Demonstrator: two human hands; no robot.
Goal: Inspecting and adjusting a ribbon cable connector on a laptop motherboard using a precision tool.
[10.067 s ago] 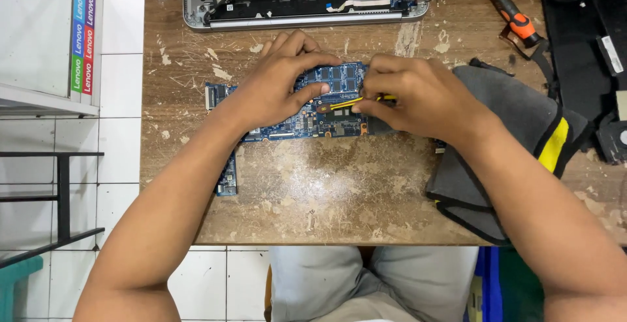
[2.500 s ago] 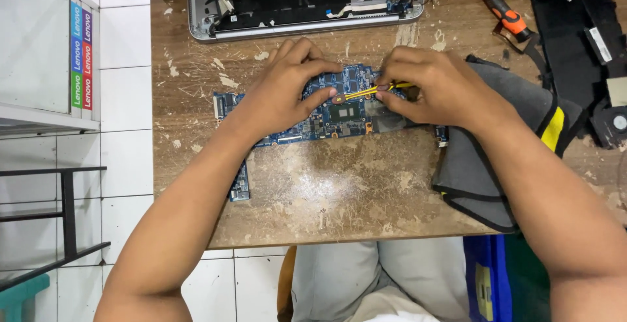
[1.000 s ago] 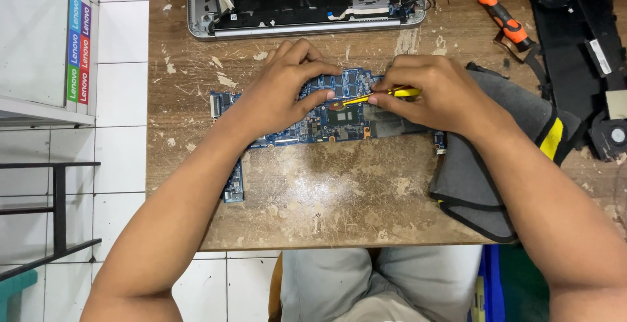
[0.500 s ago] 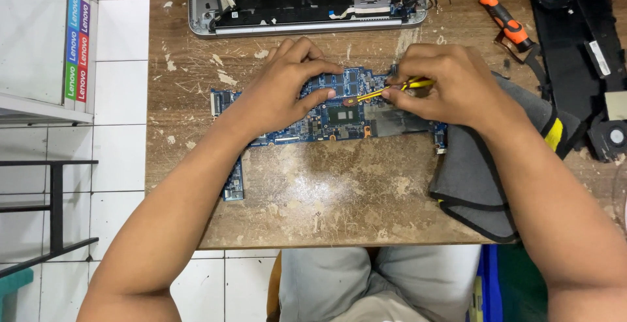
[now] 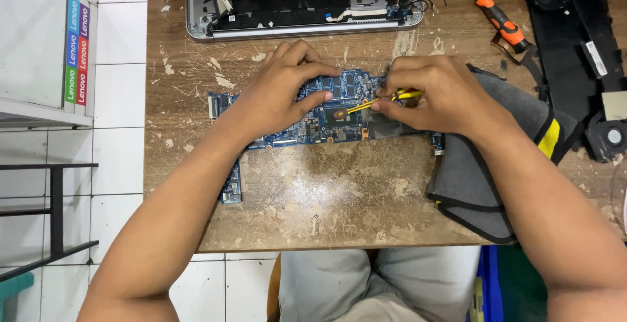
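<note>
Since half a second ago almost nothing has shifted: I see the right hand (image 5: 444, 96) a little lower, and the yellow-handled tool (image 5: 382, 100) it pinches now lies flatter, its thin tip pointing left toward the dark square chip (image 5: 341, 114) on the blue motherboard (image 5: 326, 110). Compared with ten seconds ago, the same hand has drawn back to the right end of the board. The left hand (image 5: 281, 93) stays where it was, palm down, with fingers spread and pressing on the board's upper left part; it grasps nothing, it only holds the board flat.

This motherboard lies in the middle of the worn wooden table (image 5: 326, 198), with its left end bending down toward the near edge. Its right end is partly hidden by the right hand and touches a grey cloth with a yellow stripe (image 5: 496, 165), which lies under the right forearm. Beyond the hands, at the far edge, I see the opened laptop base (image 5: 300, 2) with a round fan inside. An orange-and-black screwdriver (image 5: 496, 15) lies to the right of it, well apart from both hands. Further right is a black cover panel (image 5: 575, 48). The exact tip of the tool I cannot tell.
</note>
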